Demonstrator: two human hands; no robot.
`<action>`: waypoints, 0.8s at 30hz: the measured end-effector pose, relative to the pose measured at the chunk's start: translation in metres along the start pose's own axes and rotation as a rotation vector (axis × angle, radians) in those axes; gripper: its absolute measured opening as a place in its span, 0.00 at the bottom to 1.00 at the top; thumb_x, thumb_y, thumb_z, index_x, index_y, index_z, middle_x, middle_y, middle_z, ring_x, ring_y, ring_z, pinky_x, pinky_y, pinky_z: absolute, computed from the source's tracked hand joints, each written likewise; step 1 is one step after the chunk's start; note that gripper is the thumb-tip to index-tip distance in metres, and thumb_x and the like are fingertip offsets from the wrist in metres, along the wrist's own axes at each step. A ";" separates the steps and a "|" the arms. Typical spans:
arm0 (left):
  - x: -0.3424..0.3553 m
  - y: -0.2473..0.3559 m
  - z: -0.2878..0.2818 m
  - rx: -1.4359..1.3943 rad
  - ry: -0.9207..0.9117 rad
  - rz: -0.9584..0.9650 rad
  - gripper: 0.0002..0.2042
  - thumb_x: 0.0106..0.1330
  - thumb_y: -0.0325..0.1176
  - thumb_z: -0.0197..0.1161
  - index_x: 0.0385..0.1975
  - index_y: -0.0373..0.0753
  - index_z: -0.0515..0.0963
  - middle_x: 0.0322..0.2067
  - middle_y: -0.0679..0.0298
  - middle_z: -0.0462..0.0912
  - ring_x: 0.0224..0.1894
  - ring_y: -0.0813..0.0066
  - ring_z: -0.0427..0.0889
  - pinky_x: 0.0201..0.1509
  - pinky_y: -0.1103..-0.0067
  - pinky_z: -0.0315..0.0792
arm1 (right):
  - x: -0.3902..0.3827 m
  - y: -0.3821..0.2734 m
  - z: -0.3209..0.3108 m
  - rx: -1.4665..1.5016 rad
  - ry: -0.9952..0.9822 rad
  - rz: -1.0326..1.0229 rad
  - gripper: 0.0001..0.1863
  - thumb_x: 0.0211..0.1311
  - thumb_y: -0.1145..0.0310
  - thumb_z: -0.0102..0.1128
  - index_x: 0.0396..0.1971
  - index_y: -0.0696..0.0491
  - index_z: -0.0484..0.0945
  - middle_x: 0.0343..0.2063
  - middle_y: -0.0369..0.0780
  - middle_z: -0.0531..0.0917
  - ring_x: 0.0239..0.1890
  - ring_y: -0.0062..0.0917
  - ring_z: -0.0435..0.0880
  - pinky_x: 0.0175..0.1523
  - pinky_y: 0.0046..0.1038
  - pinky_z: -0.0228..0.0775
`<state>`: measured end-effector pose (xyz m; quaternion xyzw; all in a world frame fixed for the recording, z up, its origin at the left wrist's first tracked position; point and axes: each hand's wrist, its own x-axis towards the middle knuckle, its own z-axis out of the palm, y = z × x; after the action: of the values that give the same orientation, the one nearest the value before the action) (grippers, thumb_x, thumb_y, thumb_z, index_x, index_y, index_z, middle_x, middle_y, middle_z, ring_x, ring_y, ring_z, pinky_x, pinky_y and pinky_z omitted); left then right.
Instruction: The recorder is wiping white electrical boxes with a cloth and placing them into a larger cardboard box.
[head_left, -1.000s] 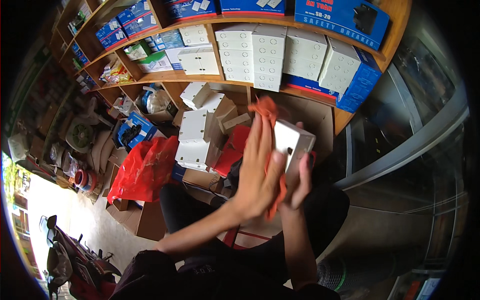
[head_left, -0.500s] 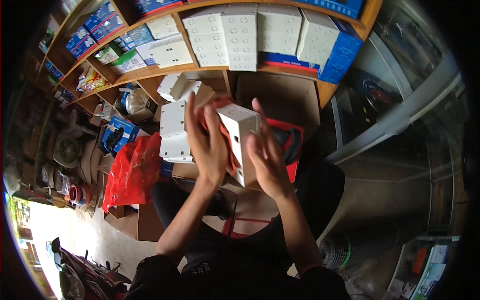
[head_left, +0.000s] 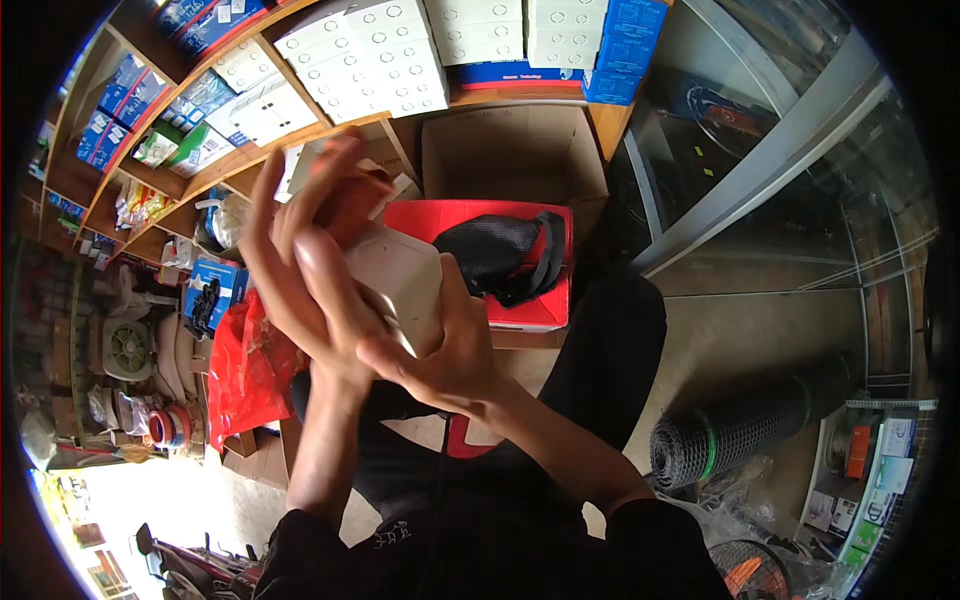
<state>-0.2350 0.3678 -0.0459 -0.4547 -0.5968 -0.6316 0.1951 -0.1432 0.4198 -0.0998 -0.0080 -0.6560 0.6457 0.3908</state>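
Observation:
Near the middle, my left hand (head_left: pixel 305 270) has long, slightly curled fingers pressing an orange cloth (head_left: pixel 355 205) against a white rectangular box (head_left: pixel 400 275). My right hand (head_left: pixel 450 350) grips the lower right of that box, its thumb reaching across beside the left palm. The box is tilted and partly hidden by both hands. Just beyond it, a red open box (head_left: pixel 525 307) holds a black mesh bag (head_left: pixel 480 250) with a strap.
Wooden shelves (head_left: pixel 290 135) hold white and blue boxes. An empty cardboard box (head_left: pixel 510 145) stands behind the red one. A red plastic bag (head_left: pixel 245 370) lies left, glass-and-metal panels (head_left: pixel 770 190) stand right, and a roll of mesh (head_left: pixel 740 425) lies lower right.
Both hands, with the white box and orange cloth, have moved leftward and tilted. The view has shifted, showing more of the red box with the black bag and the cardboard box.

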 end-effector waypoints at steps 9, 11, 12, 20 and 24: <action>0.009 0.011 -0.008 0.281 0.167 -0.160 0.19 0.80 0.31 0.49 0.31 0.27 0.85 0.42 0.56 0.85 0.43 0.70 0.83 0.50 0.75 0.76 | 0.004 -0.003 -0.029 -0.058 -0.060 0.092 0.31 0.66 0.48 0.69 0.54 0.61 0.74 0.38 0.40 0.86 0.38 0.19 0.84 0.42 0.25 0.76; 0.013 0.001 -0.028 0.139 0.146 -0.327 0.19 0.79 0.35 0.51 0.34 0.27 0.84 0.40 0.55 0.86 0.42 0.71 0.84 0.50 0.75 0.76 | 0.007 -0.005 -0.024 0.060 0.004 0.067 0.28 0.67 0.50 0.68 0.50 0.60 0.74 0.34 0.43 0.86 0.34 0.24 0.86 0.38 0.28 0.77; 0.013 -0.001 -0.034 -0.116 0.212 -0.578 0.19 0.79 0.37 0.51 0.35 0.27 0.84 0.40 0.55 0.86 0.43 0.71 0.84 0.51 0.75 0.75 | 0.008 -0.006 -0.022 0.173 0.067 0.036 0.24 0.67 0.52 0.68 0.46 0.59 0.74 0.30 0.46 0.86 0.30 0.28 0.89 0.35 0.30 0.79; -0.056 -0.001 -0.035 -0.435 0.118 -0.931 0.31 0.83 0.55 0.40 0.70 0.32 0.64 0.65 0.55 0.74 0.66 0.66 0.74 0.71 0.68 0.66 | 0.017 -0.005 -0.039 0.346 0.167 0.204 0.23 0.74 0.52 0.61 0.50 0.59 0.76 0.37 0.40 0.85 0.36 0.19 0.82 0.41 0.26 0.74; -0.063 -0.008 -0.039 -0.233 0.204 -1.044 0.31 0.83 0.56 0.41 0.70 0.34 0.65 0.62 0.57 0.76 0.65 0.68 0.75 0.69 0.71 0.67 | 0.010 0.001 -0.030 0.220 0.032 0.220 0.26 0.74 0.50 0.61 0.54 0.59 0.76 0.38 0.43 0.85 0.38 0.23 0.83 0.44 0.28 0.76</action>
<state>-0.2227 0.3148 -0.0962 -0.0529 -0.6474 -0.7475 -0.1390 -0.1349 0.4507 -0.0994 -0.0471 -0.5703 0.7522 0.3266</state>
